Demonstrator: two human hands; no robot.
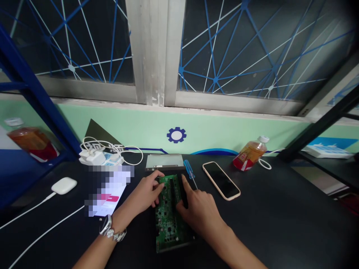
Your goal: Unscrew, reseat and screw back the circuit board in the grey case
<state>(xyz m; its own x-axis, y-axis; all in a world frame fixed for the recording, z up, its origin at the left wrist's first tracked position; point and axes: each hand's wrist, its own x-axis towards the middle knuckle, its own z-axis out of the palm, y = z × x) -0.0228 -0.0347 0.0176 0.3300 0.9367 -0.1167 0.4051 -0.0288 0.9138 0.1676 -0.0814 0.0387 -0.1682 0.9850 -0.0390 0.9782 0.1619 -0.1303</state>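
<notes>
A green circuit board (164,215) lies lengthwise on the dark tabletop in front of me, with small chips and a long black slot along it. My left hand (146,191) holds its upper left edge, thumb over the board and the other fingers curled at the side. From the right, my right hand (198,204) grips the board, thumb on its face and index finger stretched along the far right edge. Its remaining fingers are partly hidden. Just beyond my right hand lies a blue-handled screwdriver (189,170). Behind the board is a flat grey metal panel (164,161).
A cased phone (221,181) and a bottle of amber drink (249,154) stand to the right. On the left are a lit, blurred screen (110,192), a white earbud case (64,185) on a cable and a white charger (92,157). A wall and windows close off the back.
</notes>
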